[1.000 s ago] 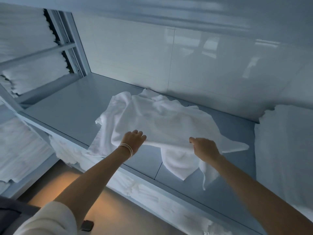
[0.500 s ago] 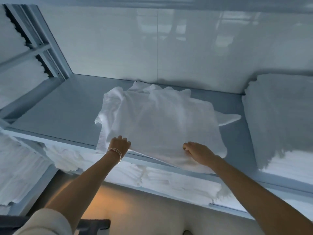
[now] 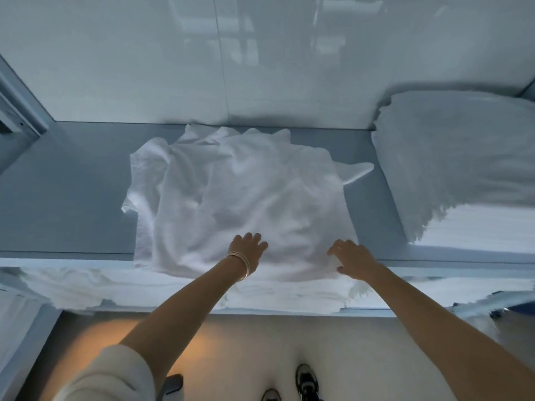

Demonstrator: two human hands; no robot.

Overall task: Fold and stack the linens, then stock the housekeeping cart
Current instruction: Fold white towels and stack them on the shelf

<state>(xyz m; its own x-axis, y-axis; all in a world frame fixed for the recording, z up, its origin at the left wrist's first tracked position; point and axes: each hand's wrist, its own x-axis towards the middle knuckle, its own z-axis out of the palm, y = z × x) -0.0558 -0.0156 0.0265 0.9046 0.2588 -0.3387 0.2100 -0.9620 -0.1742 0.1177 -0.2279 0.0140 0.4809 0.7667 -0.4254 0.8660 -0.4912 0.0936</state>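
Observation:
A crumpled white towel (image 3: 237,192) lies spread on the grey shelf (image 3: 66,192), its near edge hanging over the shelf's front lip. My left hand (image 3: 249,251), with thin bangles at the wrist, rests on top of the towel near that front edge. My right hand (image 3: 354,260) is at the towel's near right corner, with a fold of cloth pinched between thumb and curled fingers. Both arms reach forward from below.
A tall stack of folded white towels (image 3: 451,157) fills the shelf's right end. More white linens (image 3: 139,287) lie on the lower shelf beneath. A glossy white wall (image 3: 260,59) backs the shelf, a metal frame post (image 3: 20,108) stands at left, and my shoes (image 3: 307,382) are on the floor.
The towel has been drawn toward the front edge and laid flatter. My left hand moved from the towel's left edge to its middle front. The view tilted down.

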